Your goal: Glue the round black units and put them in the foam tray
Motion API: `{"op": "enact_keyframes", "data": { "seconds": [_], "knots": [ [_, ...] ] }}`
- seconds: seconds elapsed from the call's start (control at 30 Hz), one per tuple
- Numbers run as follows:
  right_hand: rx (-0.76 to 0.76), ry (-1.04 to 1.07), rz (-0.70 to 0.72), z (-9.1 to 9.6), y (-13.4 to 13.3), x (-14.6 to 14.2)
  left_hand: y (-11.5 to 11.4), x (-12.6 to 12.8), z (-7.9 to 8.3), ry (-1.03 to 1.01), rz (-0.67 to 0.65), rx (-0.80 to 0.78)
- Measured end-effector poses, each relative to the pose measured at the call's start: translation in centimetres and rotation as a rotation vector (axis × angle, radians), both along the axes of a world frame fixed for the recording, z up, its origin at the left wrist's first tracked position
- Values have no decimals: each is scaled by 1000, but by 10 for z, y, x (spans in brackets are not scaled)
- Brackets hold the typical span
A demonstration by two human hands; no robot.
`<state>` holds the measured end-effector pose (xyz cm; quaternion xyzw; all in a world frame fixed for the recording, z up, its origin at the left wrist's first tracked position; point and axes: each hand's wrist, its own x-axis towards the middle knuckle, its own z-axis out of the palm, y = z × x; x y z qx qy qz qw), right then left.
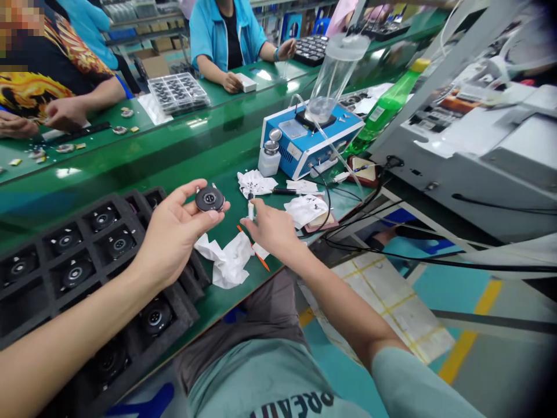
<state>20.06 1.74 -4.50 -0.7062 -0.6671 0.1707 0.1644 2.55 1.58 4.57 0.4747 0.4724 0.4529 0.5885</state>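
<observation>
My left hand (174,229) holds a round black disc part (209,198) between thumb and fingertips, above the green table. My right hand (270,225) reaches forward beside it, with its fingers closed round a small white stick-like tool (250,209). Below my left hand lies a black foam tray (52,273) whose pockets hold several similar round black parts. Crumpled white wipes (226,258) and an orange stick (261,259) lie between my hands on the table.
A blue box instrument (304,142) with a clear jar on top stands behind, next to a white pump bottle (270,155) and a green bottle (387,107). Black cables (391,255) trail right. A grey machine (478,145) fills the right. Other people work across the green conveyor (143,151).
</observation>
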Motion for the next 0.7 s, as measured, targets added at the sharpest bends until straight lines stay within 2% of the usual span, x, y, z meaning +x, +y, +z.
{"op": "enact_keyframes", "data": {
  "seconds": [0.1,0.2,0.33,0.43,0.53,0.6,0.7],
  "knots": [
    [-76,-155,23,-14,23,-20,-11,-10,-8,14,-30,-77],
    [-97,-171,4,-22,23,-20,-17,-19,-20,1,-95,-182],
    [-87,-206,-80,-11,17,-5,-17,-25,-32,-50,-162,-244],
    [23,-208,-182,7,29,6,-16,-27,-36,-92,-212,-258],
    [237,-135,-220,17,61,14,-16,-27,-39,-106,-227,-237],
    [350,-32,-181,15,87,16,-17,-27,-39,-107,-229,-217],
    [423,111,-123,4,118,15,-18,-27,-39,-130,-226,-213]
  ]
}}
